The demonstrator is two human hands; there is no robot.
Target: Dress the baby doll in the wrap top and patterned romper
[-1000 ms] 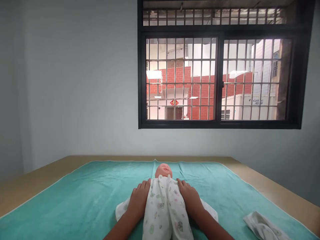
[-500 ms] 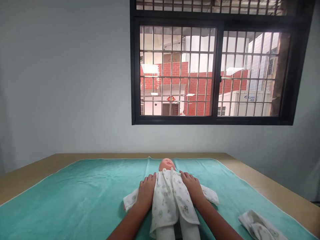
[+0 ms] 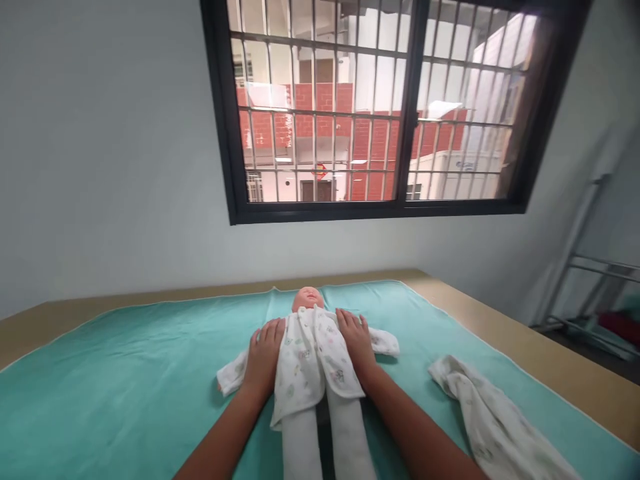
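A baby doll (image 3: pixel 307 298) lies on its back on a green cloth (image 3: pixel 150 360), its head toward the wall. It wears a white printed baby shirt (image 3: pixel 300 373), whose front edges meet near the neck and part lower down. My left hand (image 3: pixel 267 353) rests along the shirt's left side, fingers extended beside the doll's chest. On the other side my right hand (image 3: pixel 356 340) lies flat, fingertips near the doll's shoulder. Both sleeves stick out beyond my hands. Below the shirt the doll's white-covered legs (image 3: pixel 303 443) stretch toward me.
A crumpled white printed garment (image 3: pixel 500 420) lies on the cloth at the right. The cloth covers much of a wooden table (image 3: pixel 500 327) standing against a wall. Above it is a barred window (image 3: pixel 320 212). A metal frame rack (image 3: pixel 575 247) stands at the far right.
The view has tilted down and turned right, bringing more of the loose garment and the rack into sight. My hands stay at the doll's sides.
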